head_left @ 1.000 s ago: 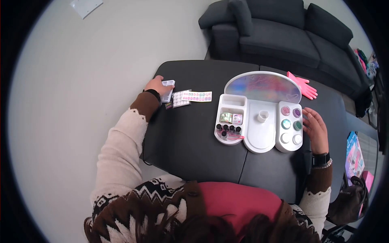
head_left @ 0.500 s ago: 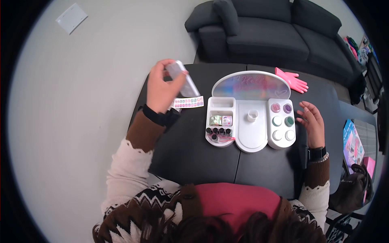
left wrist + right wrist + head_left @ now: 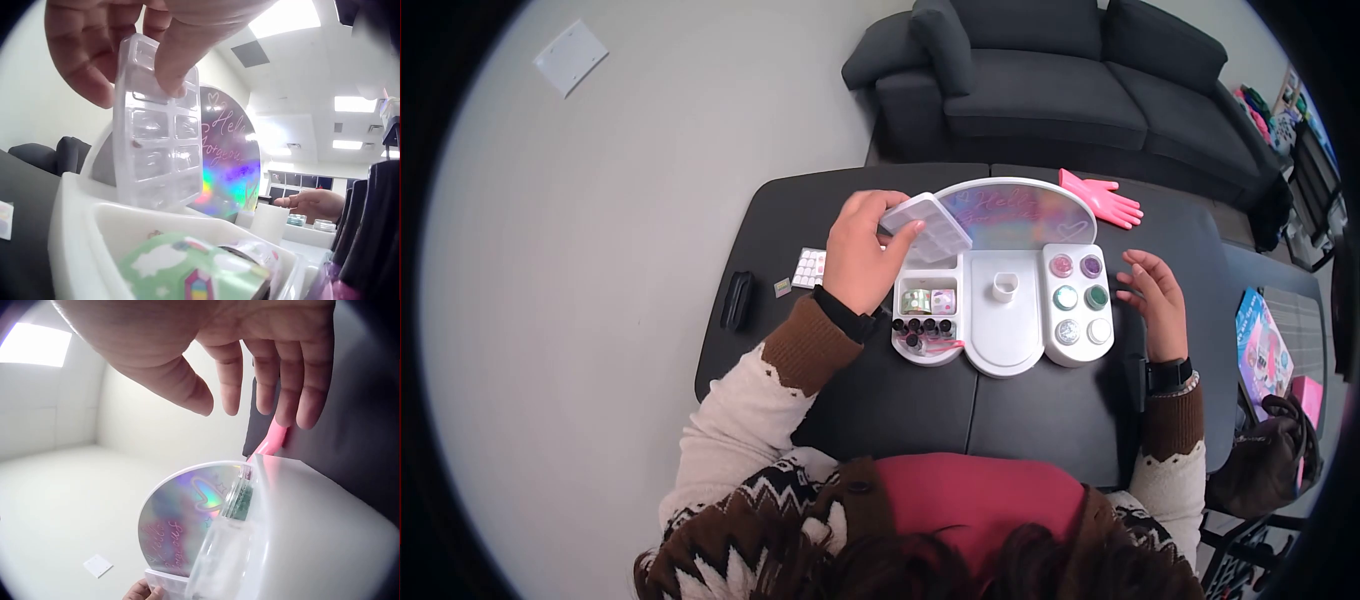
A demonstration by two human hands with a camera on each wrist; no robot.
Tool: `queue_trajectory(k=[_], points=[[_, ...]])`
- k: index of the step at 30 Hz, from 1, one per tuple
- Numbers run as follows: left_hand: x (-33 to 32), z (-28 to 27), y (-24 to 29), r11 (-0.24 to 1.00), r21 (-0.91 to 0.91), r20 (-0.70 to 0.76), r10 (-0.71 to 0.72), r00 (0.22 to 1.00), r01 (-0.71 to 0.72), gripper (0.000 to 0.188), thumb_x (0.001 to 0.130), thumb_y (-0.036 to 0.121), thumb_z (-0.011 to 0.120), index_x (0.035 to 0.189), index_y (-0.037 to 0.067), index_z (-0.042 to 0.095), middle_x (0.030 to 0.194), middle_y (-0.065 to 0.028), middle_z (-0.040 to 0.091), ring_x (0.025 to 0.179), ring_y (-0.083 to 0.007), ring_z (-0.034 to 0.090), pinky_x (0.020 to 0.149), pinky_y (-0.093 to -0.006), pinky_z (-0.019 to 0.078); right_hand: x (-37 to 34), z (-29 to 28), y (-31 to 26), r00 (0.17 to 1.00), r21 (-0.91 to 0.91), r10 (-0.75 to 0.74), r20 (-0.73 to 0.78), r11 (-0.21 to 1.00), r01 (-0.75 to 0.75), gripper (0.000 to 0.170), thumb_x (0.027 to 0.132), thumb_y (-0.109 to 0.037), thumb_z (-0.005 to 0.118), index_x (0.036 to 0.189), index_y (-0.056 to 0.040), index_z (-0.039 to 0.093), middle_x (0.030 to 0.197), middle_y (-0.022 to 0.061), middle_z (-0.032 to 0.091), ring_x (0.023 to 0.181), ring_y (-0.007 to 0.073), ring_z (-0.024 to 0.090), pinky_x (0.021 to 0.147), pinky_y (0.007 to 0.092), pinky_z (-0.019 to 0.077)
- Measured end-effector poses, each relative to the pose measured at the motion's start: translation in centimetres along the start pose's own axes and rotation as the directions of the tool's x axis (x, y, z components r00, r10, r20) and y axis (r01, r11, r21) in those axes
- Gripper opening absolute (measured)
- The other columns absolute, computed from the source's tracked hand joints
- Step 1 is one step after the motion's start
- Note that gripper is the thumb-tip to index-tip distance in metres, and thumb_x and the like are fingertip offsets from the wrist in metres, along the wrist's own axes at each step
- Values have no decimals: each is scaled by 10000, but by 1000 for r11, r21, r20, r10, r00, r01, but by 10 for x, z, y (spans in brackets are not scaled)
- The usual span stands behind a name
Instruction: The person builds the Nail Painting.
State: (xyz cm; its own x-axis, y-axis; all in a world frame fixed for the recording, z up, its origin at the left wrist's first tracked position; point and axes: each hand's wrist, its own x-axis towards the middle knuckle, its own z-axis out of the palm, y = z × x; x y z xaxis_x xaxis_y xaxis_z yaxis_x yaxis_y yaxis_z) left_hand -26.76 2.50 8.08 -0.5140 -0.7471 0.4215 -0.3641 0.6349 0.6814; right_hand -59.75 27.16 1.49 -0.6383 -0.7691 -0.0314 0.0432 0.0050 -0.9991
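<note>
My left hand (image 3: 865, 250) pinches a clear plastic compartment box (image 3: 156, 137) between thumb and fingers. It holds the box tilted over the back left compartment of a white vanity organizer (image 3: 1005, 345), the lower edge close to the compartment in the left wrist view. A rounded iridescent mirror panel (image 3: 1030, 215) stands behind. In front of the box, a compartment holds a green patterned roll (image 3: 181, 269) and a white one. Several small polish bottles (image 3: 915, 328) with black caps sit nearer me. My right hand (image 3: 1152, 300) hovers with relaxed fingers beside the jars (image 3: 1065, 297) on the organizer's right side, holding nothing.
On the black table, a pink hand-shaped form (image 3: 1100, 200) lies behind the organizer. At left are a pack of white squares (image 3: 808, 268), a small packet (image 3: 782, 288) and a black case (image 3: 737, 300). A grey sofa (image 3: 1040, 90) stands beyond; a dark bag (image 3: 1265, 465) is at right.
My left hand has lifted the compartment box from the table's left side and carried it right to the organizer. The right hand has stayed beside the jars.
</note>
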Motion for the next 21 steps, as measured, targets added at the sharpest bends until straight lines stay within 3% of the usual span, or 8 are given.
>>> queue_trajectory(k=[2,4,7,11,15,18,20,21], points=[[1,0,0,999,-18,39,-29,999,29,306,953,95,844,1208,11,698,1188,-100,698,990,-148,707,809,-283,642,0,-1,0,1000,2,-1,4,1000,1,305,1113,-210,632,1366,-46,672,1344,40,689,1122,117,677,905,277,575],[2,-1,-1,971,-219,34,-89,995,94,257,939,58,852,1152,9,717,1061,-68,763,889,-103,712,774,-257,615,-2,1,-2,1000,-7,-3,-1,1000,3,308,1112,-212,632,1368,-45,671,1342,39,688,1124,119,677,908,278,573],[12,-16,-7,996,-42,102,-70,992,75,266,919,37,866,1141,15,722,1005,-42,781,832,-77,706,746,-240,588,-3,1,-2,1000,-20,-8,3,1000,8,313,1112,-213,631,1372,-43,670,1337,36,684,1127,122,676,913,280,569],[25,-27,-24,997,-38,255,-57,965,69,231,915,40,869,1111,5,752,965,-59,813,861,-86,745,798,-261,600,-2,2,-2,1000,-34,1,12,999,-1,316,1112,-208,628,1377,-42,668,1330,34,680,1125,121,677,912,278,568],[26,-25,-22,993,-75,303,-66,951,93,258,916,48,869,1153,8,775,965,-76,828,887,-96,761,844,-274,612,-1,0,0,1000,-32,-2,10,999,2,314,1111,-202,628,1377,-41,668,1323,36,682,1121,118,678,906,275,570],[21,-25,-18,991,-74,282,-89,955,114,303,932,54,855,1222,12,777,1028,-81,834,940,-124,774,899,-291,616,0,0,2,1000,-45,1,23,999,0,311,1111,-202,631,1374,-41,669,1309,34,686,1117,114,679,900,273,572],[15,-29,-19,996,3,-20,86,996,-86,361,899,185,901,1214,44,798,1126,-97,829,989,-184,788,930,-326,609,1,-2,5,1000,-38,-10,13,999,10,308,1110,-206,638,1369,-43,673,1317,32,690,1114,113,680,896,273,572],[14,-40,-36,999,-33,0,-3,1000,3,417,904,213,900,1272,56,784,1219,-117,808,1060,-206,782,948,-343,609,2,-3,5,1000,-34,-6,21,999,7,308,1110,-206,638,1369,-43,673,1317,32,690,1114,113,680,896,273,572]])
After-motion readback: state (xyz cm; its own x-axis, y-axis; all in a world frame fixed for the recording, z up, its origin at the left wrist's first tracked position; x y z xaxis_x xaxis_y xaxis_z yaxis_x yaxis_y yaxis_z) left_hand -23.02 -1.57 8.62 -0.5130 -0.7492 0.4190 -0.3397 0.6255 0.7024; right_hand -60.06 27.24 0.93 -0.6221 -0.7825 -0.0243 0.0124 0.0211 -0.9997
